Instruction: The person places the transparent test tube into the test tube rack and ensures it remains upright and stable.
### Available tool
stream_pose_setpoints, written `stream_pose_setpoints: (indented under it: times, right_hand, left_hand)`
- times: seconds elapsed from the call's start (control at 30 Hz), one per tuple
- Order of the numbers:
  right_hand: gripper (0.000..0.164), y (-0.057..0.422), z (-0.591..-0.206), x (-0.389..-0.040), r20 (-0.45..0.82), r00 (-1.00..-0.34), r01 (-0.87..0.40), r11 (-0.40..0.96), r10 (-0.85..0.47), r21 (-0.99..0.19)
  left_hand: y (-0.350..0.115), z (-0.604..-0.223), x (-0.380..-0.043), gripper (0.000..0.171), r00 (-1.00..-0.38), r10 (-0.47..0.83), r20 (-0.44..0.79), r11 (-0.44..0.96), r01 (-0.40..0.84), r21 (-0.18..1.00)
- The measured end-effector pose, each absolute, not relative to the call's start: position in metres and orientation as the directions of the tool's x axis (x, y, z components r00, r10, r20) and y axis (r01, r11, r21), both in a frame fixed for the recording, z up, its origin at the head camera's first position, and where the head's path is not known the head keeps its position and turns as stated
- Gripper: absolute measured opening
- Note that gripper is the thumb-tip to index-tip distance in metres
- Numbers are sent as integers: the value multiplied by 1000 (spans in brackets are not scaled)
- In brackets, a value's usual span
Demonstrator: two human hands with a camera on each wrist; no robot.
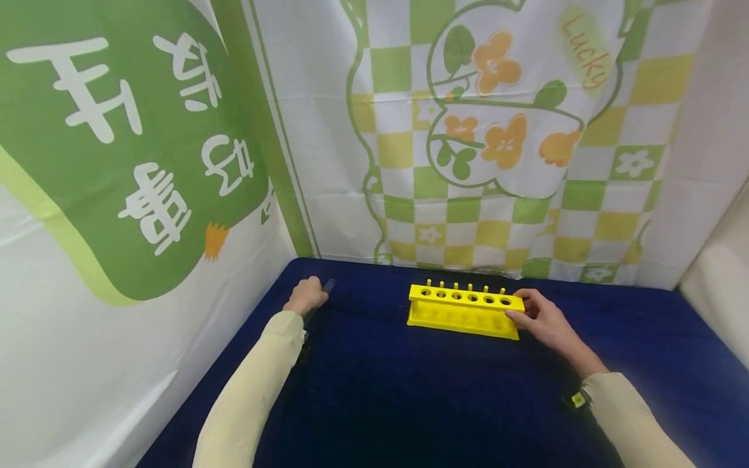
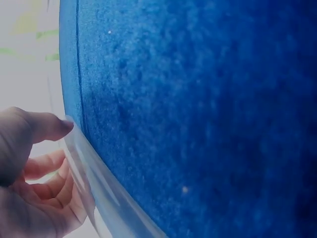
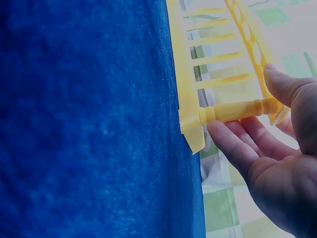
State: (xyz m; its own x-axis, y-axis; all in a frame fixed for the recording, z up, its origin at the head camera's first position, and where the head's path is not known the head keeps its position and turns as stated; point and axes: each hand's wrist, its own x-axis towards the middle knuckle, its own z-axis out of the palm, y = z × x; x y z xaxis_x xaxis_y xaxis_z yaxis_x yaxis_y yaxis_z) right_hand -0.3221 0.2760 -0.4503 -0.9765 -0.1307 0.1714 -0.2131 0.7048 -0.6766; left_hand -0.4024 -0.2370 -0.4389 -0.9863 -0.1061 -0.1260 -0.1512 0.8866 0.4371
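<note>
A yellow test tube rack (image 1: 462, 318) stands upright on the dark blue cloth, with a row of round holes along its top and pegs behind. My right hand (image 1: 544, 318) grips its right end. In the right wrist view the thumb lies at the top bar and the fingers are around the end post of the rack (image 3: 233, 110). Farther left, my left hand (image 1: 305, 296) pinches a clear tube (image 1: 329, 285) close to the cloth. The left wrist view shows the clear tube (image 2: 116, 208) between thumb and fingers, its lower end cut off by the frame.
A dark blue cloth (image 1: 374, 390) covers the table. Printed fabric (image 1: 404, 149) hangs behind its back edge, and another printed sheet (image 1: 134, 338) closes off the left side. Pale fabric (image 1: 722, 286) hangs at the right.
</note>
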Motion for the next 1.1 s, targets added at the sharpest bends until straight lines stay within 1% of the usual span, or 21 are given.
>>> stream_pose_setpoints:
  times: [0.1, 0.3, 0.47, 0.6, 0.67, 0.87, 1.1]
  right_hand:
    - [65, 278, -449, -322, 165, -977, -209, 707, -131, -675]
    - [67, 278, -446, -324, 159, -979, -200, 717, -126, -668]
    - [65, 280, -447, -321, 154, -978, -207, 716, -139, -667]
    - [66, 278, -447, -320, 165, -975, -221, 718, -149, -660]
    - [66, 277, -449, -320, 170, -974, -223, 716, -147, -662]
    - [66, 276, -453, -317, 140, -980, -198, 720, -140, -665]
    - [65, 276, -450, -322, 175, -974, -226, 712, -146, -665]
  left_hand:
    - [-233, -438, -404, 13, -983, -107, -152, 887, -163, 432]
    - [-232, -437, -404, 16, -987, -93, -134, 895, -141, 424]
    - [-231, -439, -403, 24, -983, -86, -162, 901, -146, 409]
    - [-231, -442, -400, 29, -981, -108, -159, 901, -165, 402]
    - [-230, -444, -399, 28, -981, -121, -150, 901, -172, 399]
    - [-230, -447, -396, 26, -978, -105, -179, 899, -170, 404]
    - [-231, -442, -399, 23, -987, -81, -142, 908, -132, 399]
